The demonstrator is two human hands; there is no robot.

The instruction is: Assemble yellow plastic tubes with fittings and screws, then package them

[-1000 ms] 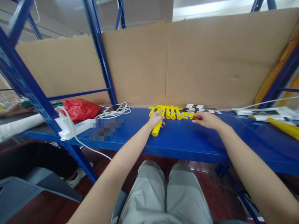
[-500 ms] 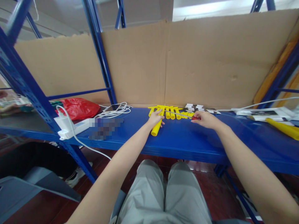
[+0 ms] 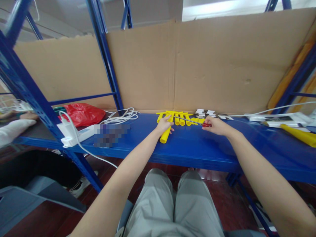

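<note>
My left hand (image 3: 164,124) is wrapped round a yellow plastic tube with a crosspiece at its far end (image 3: 165,136), holding it on the blue shelf. In my right hand (image 3: 214,125) is a screwdriver with a red handle (image 3: 206,125). Its thin metal shaft points left, and the tip reaches the upper part of the held tube; the exact contact is too small to tell. Several similar yellow T-shaped tubes (image 3: 182,121) lie in a row just behind, and small yellow pieces (image 3: 197,121) lie beneath the shaft.
Black-and-white packets (image 3: 206,113) lie by the cardboard backing (image 3: 212,65). Further right are a yellow tube (image 3: 300,135) and flat packages (image 3: 283,120). To the left are a white power strip (image 3: 86,133), cables (image 3: 123,117) and a red bag (image 3: 85,113). A co-worker's sleeve (image 3: 14,130) shows far left.
My hands, the tube and the screwdriver stay almost in place. At the far left, a co-worker's arm in a white sleeve has come further into view.
</note>
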